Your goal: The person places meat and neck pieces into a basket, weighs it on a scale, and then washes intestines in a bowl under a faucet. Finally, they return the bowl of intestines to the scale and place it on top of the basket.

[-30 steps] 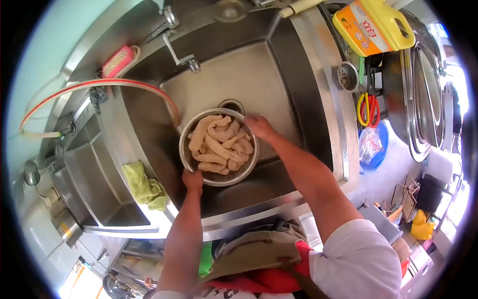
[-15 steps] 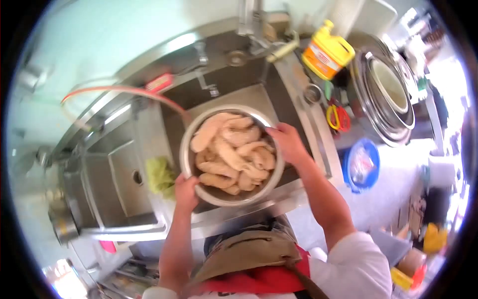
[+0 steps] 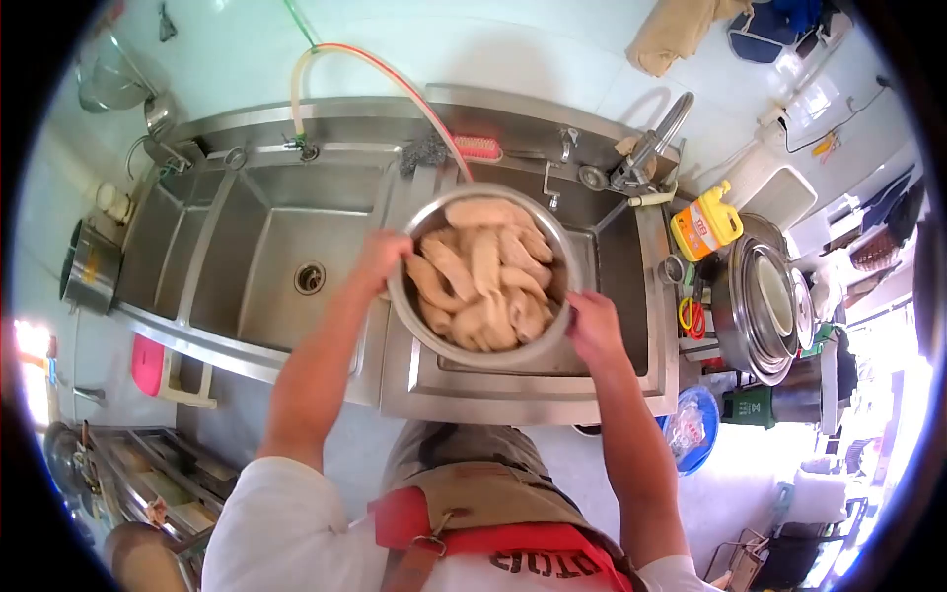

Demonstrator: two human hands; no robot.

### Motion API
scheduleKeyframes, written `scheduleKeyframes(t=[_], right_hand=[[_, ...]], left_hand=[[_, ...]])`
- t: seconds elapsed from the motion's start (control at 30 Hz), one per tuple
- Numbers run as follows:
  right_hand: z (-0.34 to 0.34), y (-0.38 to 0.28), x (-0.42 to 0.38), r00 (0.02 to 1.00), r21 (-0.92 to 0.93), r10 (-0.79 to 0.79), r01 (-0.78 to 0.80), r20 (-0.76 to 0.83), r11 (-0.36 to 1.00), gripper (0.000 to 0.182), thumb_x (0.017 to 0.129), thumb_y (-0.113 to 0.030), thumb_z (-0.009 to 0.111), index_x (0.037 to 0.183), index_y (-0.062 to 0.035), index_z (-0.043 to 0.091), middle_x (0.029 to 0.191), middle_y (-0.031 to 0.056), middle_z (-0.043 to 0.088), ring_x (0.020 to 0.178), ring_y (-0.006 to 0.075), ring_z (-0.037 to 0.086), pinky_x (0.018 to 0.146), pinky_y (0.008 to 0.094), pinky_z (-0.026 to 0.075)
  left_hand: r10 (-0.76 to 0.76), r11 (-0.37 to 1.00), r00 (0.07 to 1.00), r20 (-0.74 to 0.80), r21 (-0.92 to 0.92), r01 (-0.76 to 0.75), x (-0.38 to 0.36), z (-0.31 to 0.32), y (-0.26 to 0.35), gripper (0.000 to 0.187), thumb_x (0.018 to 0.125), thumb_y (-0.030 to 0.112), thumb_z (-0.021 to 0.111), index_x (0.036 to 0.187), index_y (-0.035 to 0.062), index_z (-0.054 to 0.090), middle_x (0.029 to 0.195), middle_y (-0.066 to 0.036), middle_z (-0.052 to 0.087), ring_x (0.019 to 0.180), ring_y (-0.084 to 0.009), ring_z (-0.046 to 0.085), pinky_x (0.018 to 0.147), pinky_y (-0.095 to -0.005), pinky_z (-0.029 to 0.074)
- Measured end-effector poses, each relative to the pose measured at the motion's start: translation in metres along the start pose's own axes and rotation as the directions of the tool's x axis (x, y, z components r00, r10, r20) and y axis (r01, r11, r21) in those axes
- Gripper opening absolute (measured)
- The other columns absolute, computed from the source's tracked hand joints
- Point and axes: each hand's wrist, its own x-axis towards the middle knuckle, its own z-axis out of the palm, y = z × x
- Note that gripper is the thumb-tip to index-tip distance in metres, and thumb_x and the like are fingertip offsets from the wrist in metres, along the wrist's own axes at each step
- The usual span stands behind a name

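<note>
Both of my hands are on a round metal bowl (image 3: 475,357) heaped with thick, pale, fleshy pieces of meat (image 3: 483,261). My left hand (image 3: 385,261) grips the rim on its left side, fingers closed around the edge. On the lower right side, my right hand (image 3: 595,326) clasps the rim in the same way. The bowl overlaps the left part of the right-hand sink (image 3: 619,276) and the steel ledge beside it. Its underside is hidden.
Left of the bowl is another sink basin (image 3: 281,252) with a drain. A red-striped hose (image 3: 395,77) arcs down behind the bowl. A pink brush (image 3: 476,148) lies at the back ledge. At right stand a yellow jug (image 3: 706,223), red-and-yellow scissors (image 3: 692,316), and stacked metal bowls (image 3: 755,311).
The view has turned and takes in more of the left sinks. The bowl has shifted left relative to the basins, with both hands still on its rim. The light-green item beside it is now hidden.
</note>
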Motion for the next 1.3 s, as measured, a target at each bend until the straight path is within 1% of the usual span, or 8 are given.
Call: scheduleKeyframes(t=[0.17, 0.27, 0.37, 0.77, 0.87, 0.93, 1.1, 1.3], right_hand=[[0.091, 0.032, 0.065, 0.999, -0.362, -0.052, 0.055, 0.017, 0.931, 0.019, 0.087, -0.016, 0.060, 0.088, 0.0029, 0.060, 0.079, 0.0078, 0.061, 0.066, 0.0190, 0.059, 0.053, 0.0335, 0.050], [0.138, 0.062, 0.068, 0.995, -0.181, -0.068, 0.053, -0.074, 0.982, 0.027, 0.089, -0.021, 0.057, 0.082, 0.0048, 0.059, 0.073, 0.0105, 0.060, 0.065, 0.0206, 0.058, 0.054, 0.0361, 0.046], [0.140, 0.101, 0.077, 0.831, -0.665, -0.556, 0.416, 0.002, 0.620, 0.034, 0.091, -0.026, 0.053, 0.081, 0.0069, 0.056, 0.070, 0.0151, 0.057, 0.065, 0.0230, 0.056, 0.060, 0.0385, 0.044], [0.113, 0.099, 0.018, 0.902, -0.799, -0.412, 0.342, 0.130, 0.495, 0.035, 0.090, -0.033, 0.050, 0.081, 0.0000, 0.057, 0.076, 0.0191, 0.059, 0.073, 0.0325, 0.058, 0.067, 0.0433, 0.046], [0.122, 0.139, 0.055, 0.889, -0.836, -0.258, 0.449, 0.380, 0.316, 0.019, 0.076, -0.026, 0.059, 0.083, -0.0090, 0.064, 0.083, 0.0150, 0.063, 0.085, 0.0312, 0.061, 0.074, 0.0461, 0.048], [0.128, 0.105, 0.058, 0.888, -0.747, -0.253, 0.459, 0.383, 0.481, 0.018, 0.077, -0.021, 0.058, 0.082, -0.0047, 0.063, 0.088, 0.0191, 0.063, 0.086, 0.0347, 0.060, 0.076, 0.0457, 0.049], [0.118, 0.068, 0.009, 0.925, -0.471, -0.378, 0.314, -0.045, 0.824, 0.020, 0.082, -0.016, 0.058, 0.083, 0.0047, 0.057, 0.081, 0.0267, 0.061, 0.081, 0.0412, 0.060, 0.072, 0.0475, 0.048], [0.011, 0.037, -0.139, 0.922, -0.347, -0.373, 0.317, -0.107, 0.883, 0.018, 0.079, -0.014, 0.057, 0.080, 0.0036, 0.059, 0.071, 0.0179, 0.063, 0.064, 0.0289, 0.063, 0.061, 0.0417, 0.051]], left_hand=[[0.097, 0.986, 0.906, -0.411, -0.081, -0.143, -0.030, -0.043, 0.049, 0.014, 0.066, 0.009, 0.064, 0.075, -0.0001, 0.059, 0.071, -0.009, 0.057, 0.065, -0.0196, 0.056, 0.060, -0.0339, 0.048], [0.062, 0.991, 0.871, -0.488, -0.073, -0.111, -0.013, -0.088, 0.011, 0.014, 0.070, 0.010, 0.066, 0.076, -0.0004, 0.059, 0.073, -0.008, 0.059, 0.066, -0.0186, 0.056, 0.060, -0.0342, 0.048], [-0.003, 1.000, 0.857, -0.515, 0.003, 0.005, -0.019, -0.102, -0.014, 0.013, 0.071, 0.010, 0.064, 0.074, -0.0009, 0.058, 0.072, -0.008, 0.058, 0.065, -0.0171, 0.055, 0.058, -0.0330, 0.045], [0.026, 0.957, 0.854, -0.520, 0.260, 0.130, -0.075, -0.089, -0.012, 0.026, 0.074, 0.023, 0.062, 0.081, -0.0016, 0.059, 0.071, -0.006, 0.056, 0.069, -0.0168, 0.050, 0.065, -0.0321, 0.042], [0.181, 0.902, 0.926, -0.331, 0.430, -0.023, -0.045, -0.060, -0.026, 0.027, 0.076, 0.024, 0.061, 0.084, -0.0016, 0.058, 0.074, -0.007, 0.055, 0.072, -0.0174, 0.050, 0.067, -0.0328, 0.042], [0.253, 0.857, 0.954, -0.160, 0.494, -0.144, -0.028, -0.001, -0.031, 0.027, 0.076, 0.024, 0.060, 0.085, -0.0016, 0.058, 0.076, -0.007, 0.055, 0.074, -0.0179, 0.050, 0.068, -0.0333, 0.042], [0.283, 0.809, 0.944, 0.171, 0.486, -0.331, -0.064, 0.134, -0.025, 0.029, 0.078, 0.025, 0.058, 0.089, -0.0015, 0.056, 0.081, -0.008, 0.055, 0.078, -0.0190, 0.050, 0.071, -0.0344, 0.041], [0.110, 0.838, 0.823, 0.557, 0.394, -0.378, -0.148, 0.243, -0.034, 0.031, 0.081, 0.027, 0.055, 0.094, -0.0013, 0.055, 0.087, -0.009, 0.055, 0.083, -0.0202, 0.050, 0.076, -0.0358, 0.040]])
